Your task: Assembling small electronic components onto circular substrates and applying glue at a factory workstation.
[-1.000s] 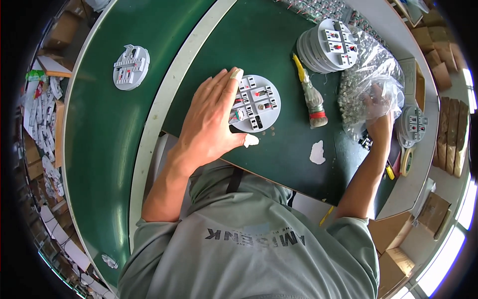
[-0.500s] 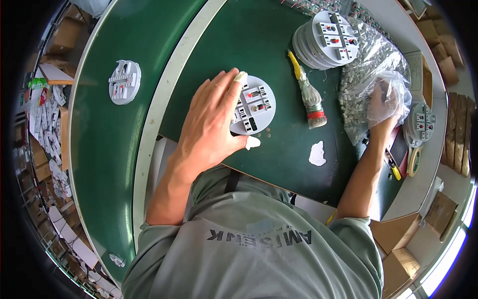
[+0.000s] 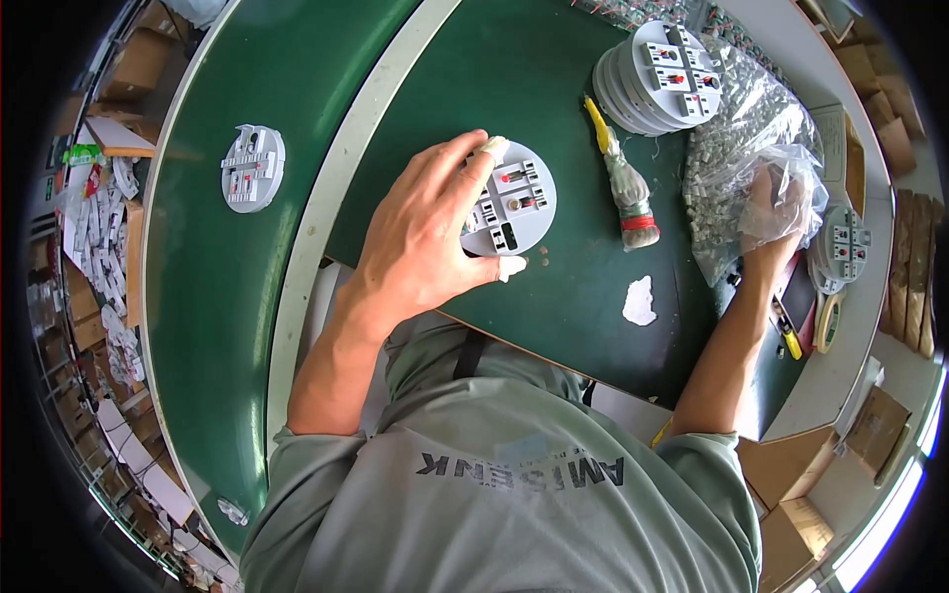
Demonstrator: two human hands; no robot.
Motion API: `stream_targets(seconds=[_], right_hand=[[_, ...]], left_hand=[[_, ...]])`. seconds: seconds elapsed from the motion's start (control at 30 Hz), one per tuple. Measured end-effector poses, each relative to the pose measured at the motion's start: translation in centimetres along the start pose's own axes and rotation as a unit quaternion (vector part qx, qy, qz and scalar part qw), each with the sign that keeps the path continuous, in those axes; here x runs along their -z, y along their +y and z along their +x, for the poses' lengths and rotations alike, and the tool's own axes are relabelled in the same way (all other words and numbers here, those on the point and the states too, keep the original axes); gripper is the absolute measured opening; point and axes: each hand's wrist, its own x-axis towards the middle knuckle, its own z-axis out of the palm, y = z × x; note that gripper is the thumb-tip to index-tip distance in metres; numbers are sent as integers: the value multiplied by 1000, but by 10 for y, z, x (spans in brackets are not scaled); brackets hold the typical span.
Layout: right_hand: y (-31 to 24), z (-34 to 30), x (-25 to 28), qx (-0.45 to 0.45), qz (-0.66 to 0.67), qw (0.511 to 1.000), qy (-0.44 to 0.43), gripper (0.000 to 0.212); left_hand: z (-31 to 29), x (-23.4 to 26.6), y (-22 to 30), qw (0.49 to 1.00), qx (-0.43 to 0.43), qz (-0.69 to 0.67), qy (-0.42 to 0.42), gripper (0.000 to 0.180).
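Note:
My left hand (image 3: 420, 232) grips a round pale-grey plastic disc (image 3: 534, 222) by its rim, thumb at the near edge and a forefinger at the far edge. White finger covers sit on that thumb and forefinger. Small black, white and red fittings stand on the disc, part of which my palm hides. My right hand (image 3: 776, 203) reaches into the mouth of a clear plastic bag (image 3: 736, 124) full of small pale-grey parts. Crumpled film covers its fingers, so what they hold cannot be made out.
A stack of similar discs (image 3: 657, 79) stands at the far right. Nearer lie a brush with a wrapped handle (image 3: 628, 193) and a white scrap (image 3: 640, 301). A yellow cutter (image 3: 787, 331), a tape roll (image 3: 829, 321) and more discs (image 3: 840, 247) lie rightward. Another disc (image 3: 253, 168) rests on the green belt.
The whole view has shifted slightly. My left hand still grips the disc, and my right hand stays in the bag's mouth with little visible movement.

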Motion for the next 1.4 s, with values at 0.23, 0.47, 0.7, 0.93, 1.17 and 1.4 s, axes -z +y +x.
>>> stream_targets(seconds=[0.23, 0.47, 0.7, 0.93, 1.17, 1.4], right_hand=[[5, -7, -1, -28, 100, 995, 5, 27], [1, 0, 2, -29, 47, 998, -34, 22], [9, -2, 0, 29, 50, 998, -21, 23], [13, 3, -1, 17, 25, 999, -15, 23], [22, 3, 3, -11, 20, 999, -44, 30], [-4, 1, 4, -5, 48, 998, -35, 25]], left_hand=[[-2, 17, -13, 996, -16, -68, 54, 106], [-19, 15, -44, 620, 244, -746, 1, 57], [-13, 10, -43, 695, 283, -661, 4, 54], [-12, 6, -48, 680, 251, -688, -25, 48], [-7, 9, -39, 707, 279, -650, -10, 50], [-13, 6, -56, 689, 270, -671, -44, 48]])
